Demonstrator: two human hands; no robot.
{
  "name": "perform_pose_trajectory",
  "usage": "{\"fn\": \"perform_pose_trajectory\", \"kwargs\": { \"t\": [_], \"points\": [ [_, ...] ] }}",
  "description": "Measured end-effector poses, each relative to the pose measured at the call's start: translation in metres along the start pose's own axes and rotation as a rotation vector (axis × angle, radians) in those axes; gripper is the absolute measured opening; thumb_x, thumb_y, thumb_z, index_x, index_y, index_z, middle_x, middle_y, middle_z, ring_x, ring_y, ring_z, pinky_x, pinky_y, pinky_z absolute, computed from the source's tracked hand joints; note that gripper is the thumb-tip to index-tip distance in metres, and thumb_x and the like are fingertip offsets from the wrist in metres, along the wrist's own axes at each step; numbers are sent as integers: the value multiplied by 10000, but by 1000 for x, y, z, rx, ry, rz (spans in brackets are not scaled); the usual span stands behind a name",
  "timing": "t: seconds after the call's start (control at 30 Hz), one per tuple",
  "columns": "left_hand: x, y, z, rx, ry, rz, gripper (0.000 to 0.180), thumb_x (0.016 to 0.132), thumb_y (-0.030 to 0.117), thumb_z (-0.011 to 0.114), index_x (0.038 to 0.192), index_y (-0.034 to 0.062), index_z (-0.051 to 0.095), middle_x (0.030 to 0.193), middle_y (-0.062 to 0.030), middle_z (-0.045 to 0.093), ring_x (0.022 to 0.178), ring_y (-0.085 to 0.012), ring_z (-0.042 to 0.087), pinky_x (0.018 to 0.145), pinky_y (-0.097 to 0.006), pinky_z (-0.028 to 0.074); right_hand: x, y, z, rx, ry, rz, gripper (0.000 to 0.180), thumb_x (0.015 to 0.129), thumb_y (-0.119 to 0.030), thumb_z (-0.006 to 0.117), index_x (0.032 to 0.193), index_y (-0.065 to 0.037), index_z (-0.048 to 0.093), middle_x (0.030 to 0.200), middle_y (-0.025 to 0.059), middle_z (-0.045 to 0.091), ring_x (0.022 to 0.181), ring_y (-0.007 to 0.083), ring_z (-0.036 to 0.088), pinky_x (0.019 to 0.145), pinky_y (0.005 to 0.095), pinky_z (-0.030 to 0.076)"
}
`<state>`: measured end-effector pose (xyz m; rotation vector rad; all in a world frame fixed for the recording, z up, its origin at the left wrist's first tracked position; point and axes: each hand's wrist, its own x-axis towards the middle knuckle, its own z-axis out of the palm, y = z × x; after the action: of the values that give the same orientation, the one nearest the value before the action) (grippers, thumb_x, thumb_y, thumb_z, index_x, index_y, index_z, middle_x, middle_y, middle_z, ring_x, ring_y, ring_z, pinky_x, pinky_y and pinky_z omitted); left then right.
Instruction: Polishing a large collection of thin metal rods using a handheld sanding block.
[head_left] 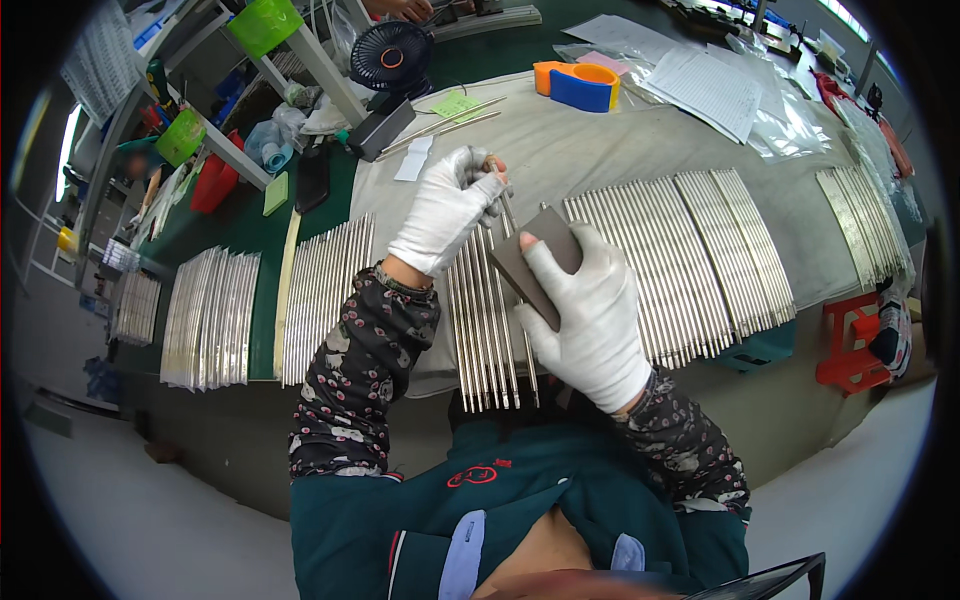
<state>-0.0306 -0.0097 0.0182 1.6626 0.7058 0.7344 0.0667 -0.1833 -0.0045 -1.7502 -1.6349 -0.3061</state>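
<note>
My left hand (443, 212), in a white glove with bare fingertips, pinches the far end of a thin metal rod (531, 368). The rod slants toward me over the table edge. My right hand (592, 318), gloved the same way, grips a dark grey rectangular block (538, 262) that looks like a sanding sponge. The block lies across the rod and hides its middle. Beneath and left of it, several loose rods (478, 325) lie side by side. A wide row of rods (640, 265) sits right of my right hand, and another row (328, 290) is left of my left forearm.
Plastic-wrapped rod bundles (212, 315) lie at the left, with another bundle (858, 225) far right. A small black fan (391, 58), an orange and blue tape roll (578, 86) and paper sheets (705, 90) occupy the back. A red stool (850, 340) stands at the right.
</note>
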Motion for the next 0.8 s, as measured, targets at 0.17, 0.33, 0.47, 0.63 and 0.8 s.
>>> {"fn": "perform_pose_trajectory", "kwargs": {
  "t": [0.17, 0.33, 0.47, 0.63, 0.8],
  "points": [
    [2, 1, 2, 21, -11, 20, 144, 905, 132, 620, 992, 29, 570, 807, -21, 607, 613, -53, 550, 521, -191, 460, 4, 26, -3, -87, 123, 79, 536, 706, -248, 698, 1202, -83, 579, 1108, 253, 516, 966, 365, 526, 784, 450, 440],
    [-1, 3, 0, -18, -25, 19, 151, 904, 124, 617, 1008, 26, 566, 798, -17, 603, 619, -48, 545, 519, -191, 459, 9, 38, 8, -220, 24, 207, 557, 694, -255, 715, 1209, -86, 583, 1149, 257, 491, 960, 366, 528, 793, 449, 444],
    [0, -3, 1, -14, -24, 2, 151, 907, 134, 617, 1003, 28, 567, 797, -17, 602, 612, -50, 544, 517, -193, 461, 2, -1, -5, 22, 13, -11, 581, 685, -250, 720, 1225, -101, 565, 1154, 259, 479, 967, 364, 519, 800, 442, 442],
    [0, -1, -2, -16, -8, -3, 139, 909, 140, 614, 992, 38, 569, 791, -16, 614, 596, -52, 540, 513, -192, 456, -2, 26, -1, -169, 86, 112, 542, 684, -240, 708, 1192, -94, 590, 1070, 266, 509, 902, 380, 540, 757, 453, 466],
    [2, -2, -4, -8, -7, -1, 128, 915, 130, 603, 991, 33, 567, 803, -30, 622, 605, -54, 550, 516, -189, 460, -3, 24, 2, -153, -120, 218, 590, 687, -224, 727, 1239, -91, 567, 1199, 249, 449, 1008, 379, 482, 884, 451, 422]
  ]
}}
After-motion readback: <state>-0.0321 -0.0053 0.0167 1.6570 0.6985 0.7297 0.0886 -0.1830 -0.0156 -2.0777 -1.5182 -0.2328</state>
